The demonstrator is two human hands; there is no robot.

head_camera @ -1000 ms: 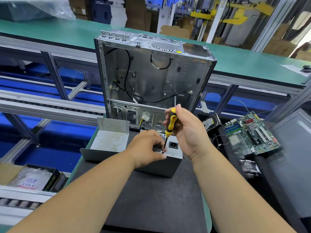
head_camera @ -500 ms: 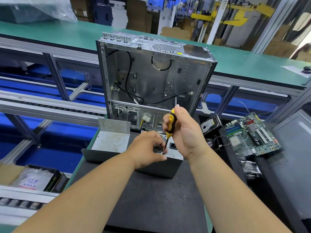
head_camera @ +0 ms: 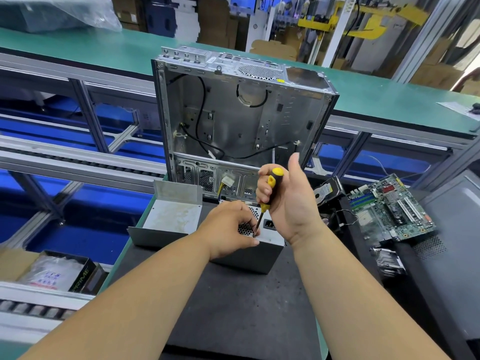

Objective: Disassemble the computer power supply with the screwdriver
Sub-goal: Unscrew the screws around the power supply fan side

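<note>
Head view shows the right hand (head_camera: 288,201) turned since a second ago: the palm now faces the camera and the thumb sticks up clear of the handle, where before the knuckles were over the top and the fist closed round it. The fingers are curled round the yellow-and-black handle of the screwdriver (head_camera: 267,196), whose shaft runs down and slightly left to a tip at the near edge of the power supply's top face. That rotation of the wrist, with the tip in much the same spot, reads as a turn being worked on a screw there, so the step in hand is likely loosening one of the casing screws; the screw itself is too small to make out. The left hand (head_camera: 228,229) has barely moved: it rests on the power supply (head_camera: 259,253), fingers curled over the perforated grille right beside the tip, steadying the box. The power supply is a grey metal box standing on the dark mat (head_camera: 233,307) in front of the open computer case (head_camera: 241,120), its top face showing a honeycomb vent and a black mains socket. Just left of it lies a bent grey metal cover (head_camera: 171,216).
</note>
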